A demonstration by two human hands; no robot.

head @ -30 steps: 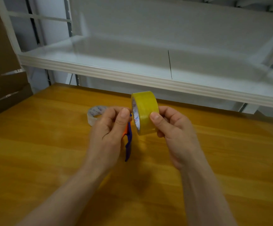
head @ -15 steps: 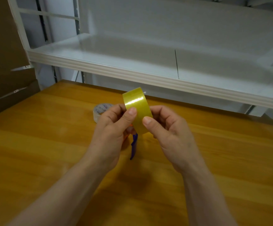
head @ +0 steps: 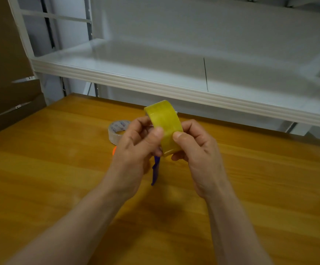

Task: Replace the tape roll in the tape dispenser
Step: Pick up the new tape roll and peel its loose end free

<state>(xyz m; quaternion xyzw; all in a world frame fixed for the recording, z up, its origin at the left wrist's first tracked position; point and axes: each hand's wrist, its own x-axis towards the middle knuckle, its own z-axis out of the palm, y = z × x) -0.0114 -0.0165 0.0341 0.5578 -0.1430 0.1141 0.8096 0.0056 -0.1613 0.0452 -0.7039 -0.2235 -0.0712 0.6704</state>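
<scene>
Above the wooden table, both hands pinch the yellow tape roll: left hand apparently also gripping the purple-orange plastic dispenser, right hand steadying. Align core squarely before pressing.

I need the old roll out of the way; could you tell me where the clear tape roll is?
The clear tape roll lies flat on the wooden table, just behind the left hand, left of the yellow roll.
</scene>
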